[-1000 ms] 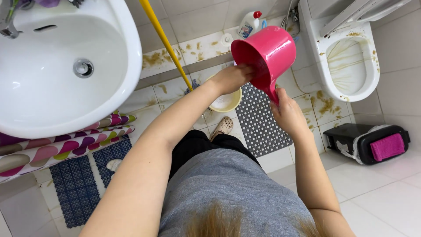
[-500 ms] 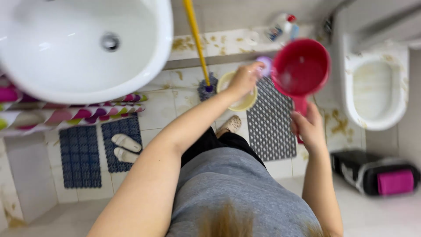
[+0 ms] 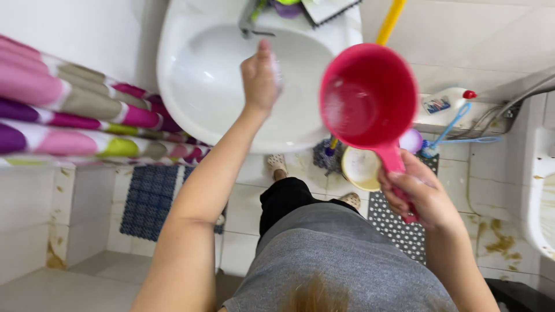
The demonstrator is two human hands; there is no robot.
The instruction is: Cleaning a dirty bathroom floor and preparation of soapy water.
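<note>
White tiled floor (image 3: 243, 214) with blue mat (image 3: 147, 199), dotted grey mat (image 3: 399, 228), cream bowl (image 3: 359, 169).

The left arm is stretched forward and almost straight, bare from elbow to wrist. The left hand (image 3: 261, 75) is held palm down, its fingers (image 3: 265, 49) drawn together and pointed away from the body, with nothing seen clasped in them. The right arm is bent at the elbow and raised. The right hand (image 3: 421, 193) is closed, its fingers (image 3: 399, 184) curled tightly into a grip.
</note>
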